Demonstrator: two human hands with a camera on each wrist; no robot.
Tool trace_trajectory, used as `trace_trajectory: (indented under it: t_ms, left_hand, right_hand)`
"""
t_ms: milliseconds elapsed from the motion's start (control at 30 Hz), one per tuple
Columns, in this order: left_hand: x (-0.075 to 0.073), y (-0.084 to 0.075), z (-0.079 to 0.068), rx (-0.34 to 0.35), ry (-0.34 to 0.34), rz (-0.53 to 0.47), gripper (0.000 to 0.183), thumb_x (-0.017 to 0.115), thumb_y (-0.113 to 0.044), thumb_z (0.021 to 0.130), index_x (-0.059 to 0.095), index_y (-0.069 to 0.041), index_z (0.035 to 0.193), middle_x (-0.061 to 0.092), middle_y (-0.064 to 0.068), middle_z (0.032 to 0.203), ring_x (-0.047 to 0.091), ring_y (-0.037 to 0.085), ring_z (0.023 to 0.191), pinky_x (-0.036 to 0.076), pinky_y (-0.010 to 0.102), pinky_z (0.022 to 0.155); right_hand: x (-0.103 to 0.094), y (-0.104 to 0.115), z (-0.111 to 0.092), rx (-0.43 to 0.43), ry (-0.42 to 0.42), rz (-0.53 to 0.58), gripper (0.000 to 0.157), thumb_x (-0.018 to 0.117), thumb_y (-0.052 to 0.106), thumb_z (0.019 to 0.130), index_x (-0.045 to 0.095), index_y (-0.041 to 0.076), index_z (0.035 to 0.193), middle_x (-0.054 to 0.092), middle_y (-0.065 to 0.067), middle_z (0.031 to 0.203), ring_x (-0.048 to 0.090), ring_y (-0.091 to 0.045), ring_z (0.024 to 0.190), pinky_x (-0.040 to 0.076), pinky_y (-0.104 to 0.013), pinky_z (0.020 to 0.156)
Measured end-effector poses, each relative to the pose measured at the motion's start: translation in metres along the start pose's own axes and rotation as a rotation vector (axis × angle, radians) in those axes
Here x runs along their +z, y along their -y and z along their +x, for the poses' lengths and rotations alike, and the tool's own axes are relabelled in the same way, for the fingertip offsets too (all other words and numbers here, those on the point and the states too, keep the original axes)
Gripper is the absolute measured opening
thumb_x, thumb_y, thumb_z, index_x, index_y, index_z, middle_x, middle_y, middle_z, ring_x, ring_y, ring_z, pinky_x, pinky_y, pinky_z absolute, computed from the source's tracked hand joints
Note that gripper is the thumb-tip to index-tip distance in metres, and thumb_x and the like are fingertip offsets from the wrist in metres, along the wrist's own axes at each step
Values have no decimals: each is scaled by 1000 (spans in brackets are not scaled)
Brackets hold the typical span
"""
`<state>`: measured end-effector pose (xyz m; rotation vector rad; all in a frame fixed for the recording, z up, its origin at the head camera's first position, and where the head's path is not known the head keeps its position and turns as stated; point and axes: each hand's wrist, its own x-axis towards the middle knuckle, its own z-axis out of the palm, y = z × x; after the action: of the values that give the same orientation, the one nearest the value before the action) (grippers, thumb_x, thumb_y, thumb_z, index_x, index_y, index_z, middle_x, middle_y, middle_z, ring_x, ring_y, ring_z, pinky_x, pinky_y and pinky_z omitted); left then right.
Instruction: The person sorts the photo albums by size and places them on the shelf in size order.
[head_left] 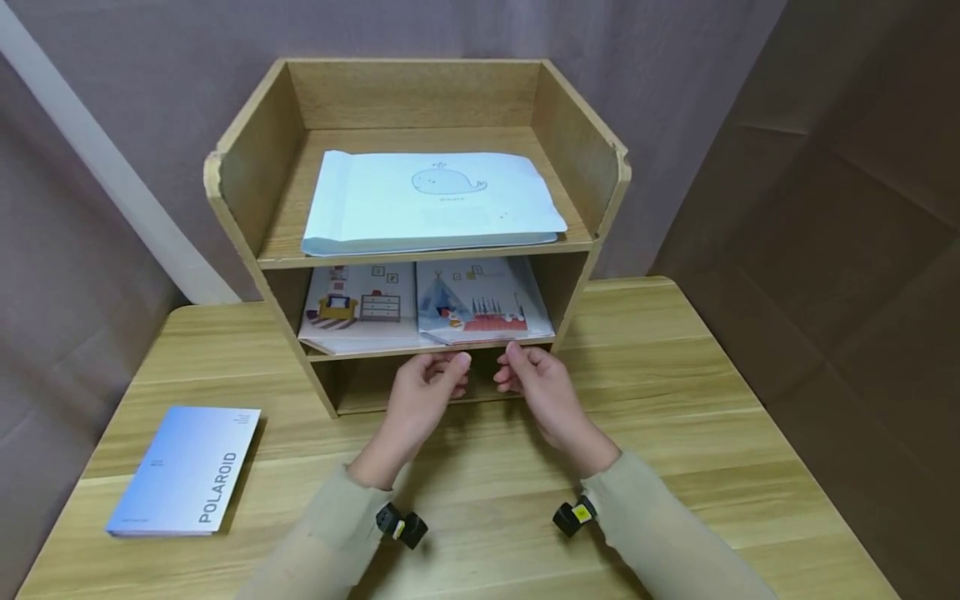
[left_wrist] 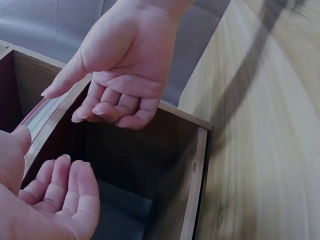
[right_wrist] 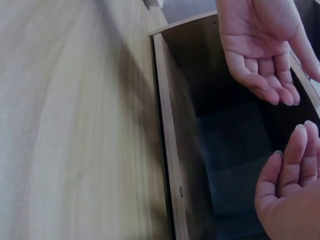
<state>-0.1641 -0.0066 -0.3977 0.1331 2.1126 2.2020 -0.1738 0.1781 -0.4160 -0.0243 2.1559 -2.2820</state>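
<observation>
A three-tier wooden shelf (head_left: pixel 416 96) stands at the back of the table. On its middle tier lies what looks like an open picture book (head_left: pixel 367 325) with room drawings. My left hand (head_left: pixel 427 387) is at the front edge of that tier, its thumb tip close to the book's near edge and its fingers loosely bent below. To its right, my right hand (head_left: pixel 543 392) mirrors it, thumb raised near the edge. In the left wrist view the two hands face each other with a gap, and nothing shows between thumb and fingers of either.
A thick white book (head_left: pixel 367 217) with a whale drawing lies on the top tier. The bottom compartment (right_wrist: pixel 235 150) opens behind the fingers. On the wooden table (head_left: pixel 675 467), at the left, rests a blue book (head_left: pixel 180 475) marked POLAROID. Grey curtains hang behind.
</observation>
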Motion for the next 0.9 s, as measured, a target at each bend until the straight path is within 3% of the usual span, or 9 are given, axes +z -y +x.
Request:
trace_trajectory:
  t_ms: [167,300,433,667,900]
  left_hand:
    - [-12,11,-6,57,37,58,38,70,-27,91,60,-1,117,65,14,105,66,23,91,57,34,78]
    - [-24,16,-16,82,52,152,38,73,-29,88,61,-6,116,65,10,105,65,23,93,55,30,79]
    - [-36,23,-26,101,65,200,39,75,-28,86,60,-7,116,65,12,107,63,24,96,54,35,84]
    - [-59,31,-40,79,82,257,42,76,-29,85,60,-9,117,63,14,109,63,25,99,53,36,85]
    - [-79,29,-56,25,59,270,47,78,-26,84,57,-5,120,60,17,113,61,24,101,52,36,90]
  right_hand:
    - [0,-4,-3,-30,44,-61,36,54,26,101,57,-9,107,66,-15,88,62,-41,85,55,-43,80]
    - [0,-7,-6,-38,93,-108,38,53,27,101,55,-10,111,66,-16,92,62,-34,85,55,-42,82]
    - [3,-11,-10,-25,135,-116,40,54,30,101,55,-8,112,65,-17,96,62,-29,85,54,-43,84]
    - [17,-21,-15,32,188,-87,35,56,25,99,56,-7,111,64,-25,99,59,-45,91,52,-48,86]
    - [29,-32,-22,54,246,-122,35,59,25,98,56,-8,111,63,-27,101,60,-45,92,54,-45,83]
